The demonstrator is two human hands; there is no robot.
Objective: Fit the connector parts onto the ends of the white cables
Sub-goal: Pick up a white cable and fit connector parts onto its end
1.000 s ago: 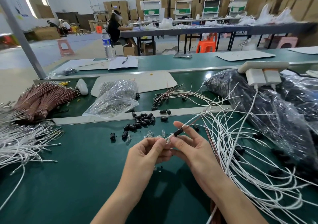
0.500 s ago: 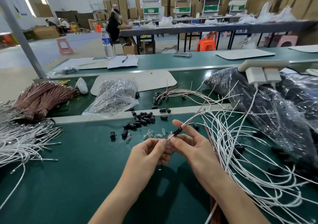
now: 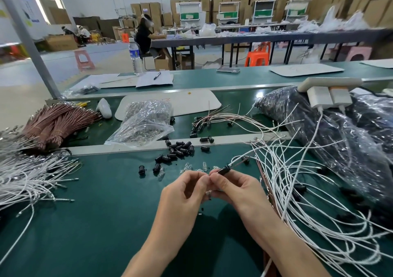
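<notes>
**Green bench, white and copper wire**

The work surface (image 3: 95, 213) is dark green. White cables (image 3: 297, 191) sprawl over it, copper-brown wires (image 3: 57, 121) lie bundled, and the small connector parts (image 3: 180, 148) are black. A distant stool (image 3: 256, 57) is orange.

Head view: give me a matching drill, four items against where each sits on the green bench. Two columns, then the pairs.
Items:
1. loose black connector parts
2. brown cable bundle
3. clear plastic bag
4. water bottle

Places:
A. far left, fanned out
B. standing upright on the far table, beside papers
C. just beyond both hands, by the metal strip
D. centre of the middle lane, in front of a white tray

Pairs: 1-C, 2-A, 3-D, 4-B
</notes>
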